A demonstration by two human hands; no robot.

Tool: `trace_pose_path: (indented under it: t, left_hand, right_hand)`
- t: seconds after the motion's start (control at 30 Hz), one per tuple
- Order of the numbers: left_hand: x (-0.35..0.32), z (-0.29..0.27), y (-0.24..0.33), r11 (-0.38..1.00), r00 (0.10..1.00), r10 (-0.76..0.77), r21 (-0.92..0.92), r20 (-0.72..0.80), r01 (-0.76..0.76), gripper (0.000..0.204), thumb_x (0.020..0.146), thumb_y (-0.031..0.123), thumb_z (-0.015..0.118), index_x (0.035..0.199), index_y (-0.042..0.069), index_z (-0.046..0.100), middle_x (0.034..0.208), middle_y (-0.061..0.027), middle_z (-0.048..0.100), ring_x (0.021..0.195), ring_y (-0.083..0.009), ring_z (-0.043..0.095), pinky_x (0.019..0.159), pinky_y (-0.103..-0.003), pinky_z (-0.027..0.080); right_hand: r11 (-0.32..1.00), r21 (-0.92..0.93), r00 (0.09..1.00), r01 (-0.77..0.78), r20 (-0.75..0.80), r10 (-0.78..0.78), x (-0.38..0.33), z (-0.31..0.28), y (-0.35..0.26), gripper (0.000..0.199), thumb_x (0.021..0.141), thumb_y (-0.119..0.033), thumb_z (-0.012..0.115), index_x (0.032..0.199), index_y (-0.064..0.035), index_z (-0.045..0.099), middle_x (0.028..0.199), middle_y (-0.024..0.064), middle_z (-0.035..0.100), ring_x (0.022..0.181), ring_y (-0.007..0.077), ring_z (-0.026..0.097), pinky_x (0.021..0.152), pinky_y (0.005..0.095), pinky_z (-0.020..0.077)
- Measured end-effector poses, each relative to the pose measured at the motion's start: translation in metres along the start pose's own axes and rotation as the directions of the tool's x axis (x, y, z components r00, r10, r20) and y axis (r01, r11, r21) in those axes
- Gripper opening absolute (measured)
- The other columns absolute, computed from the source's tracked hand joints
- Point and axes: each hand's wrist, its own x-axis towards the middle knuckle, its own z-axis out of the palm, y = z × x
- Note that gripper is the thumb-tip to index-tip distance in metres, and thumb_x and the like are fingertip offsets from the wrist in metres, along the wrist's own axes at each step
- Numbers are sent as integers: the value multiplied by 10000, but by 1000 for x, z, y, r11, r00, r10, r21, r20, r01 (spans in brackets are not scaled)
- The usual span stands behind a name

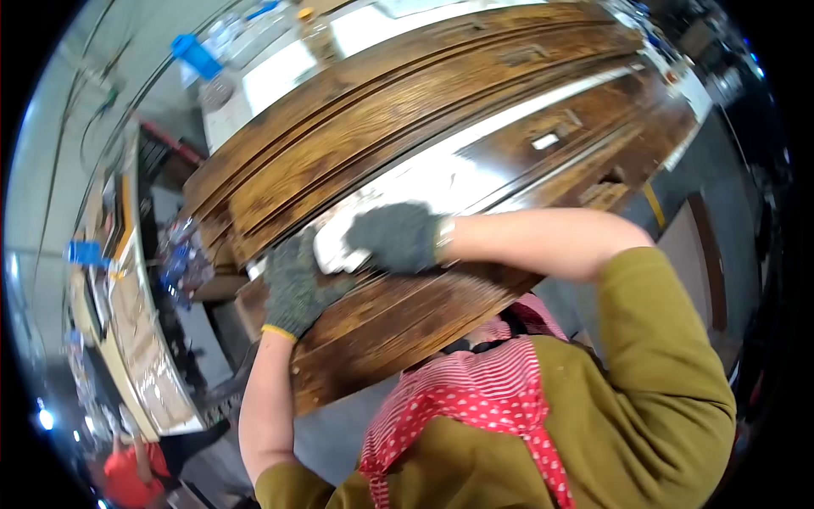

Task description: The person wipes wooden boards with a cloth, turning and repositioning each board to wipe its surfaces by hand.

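Note:
My right hand (394,237), in a dark grey knit glove, is closed around a crumpled white cloth (337,243). The cloth presses on dark-stained wooden boards near their left end. Also gloved, with a yellow cuff edge, my left hand (297,284) rests at that left end, thumb apart from the fingers. Its fingertips are partly hard to make out. Beneath my hands lies a brown wooden panel (390,335) with visible grain. Beyond it, a grooved wooden piece (407,127) stretches from left to far right.
Plastic bottles, one with a blue cap (197,56) and one with an orange cap (318,38), stand on the white tabletop (275,75). To the left is another bench (144,331) with packaging. A person in a red shirt (131,475) is at the lower left.

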Motion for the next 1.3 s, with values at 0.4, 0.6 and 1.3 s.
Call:
trace_pose_path:
  t: [0.4, 0.6, 1.3]
  left_hand:
    - [13, -2, 7, 990, 999, 18, -141, 48, -11, 1029, 662, 657, 702, 1426, 71, 341, 1333, -210, 463, 1269, -370, 406, 1099, -483, 266]
    - [-35, -13, -53, 972, 980, -192, -146, -43, 184, 1018, 684, 641, 712, 1417, 36, 349, 1431, -245, 363, 1337, -410, 314, 1122, -484, 240]
    - [14, 33, 27, 912, 1000, 23, -409, -17, -28, 929, 710, 714, 607, 1422, 154, 405, 1510, -126, 334, 1396, -323, 286, 1152, -454, 199]
  right_hand:
    - [950, -206, 959, 233, -117, -260, 15, 13, -6, 194, 799, -107, 588, 987, -98, 634, 953, 148, 619, 860, 336, 629, 761, 444, 499]
    - [966, -178, 982, 188, 8, -190, 1, -6, 10, 249, 831, -184, 608, 1068, -108, 627, 1039, 151, 630, 957, 336, 622, 815, 434, 497]
    - [900, -120, 907, 418, 114, -406, 212, 52, -88, 315, 828, -43, 633, 1138, -96, 628, 1097, 169, 640, 1001, 336, 606, 907, 391, 469]
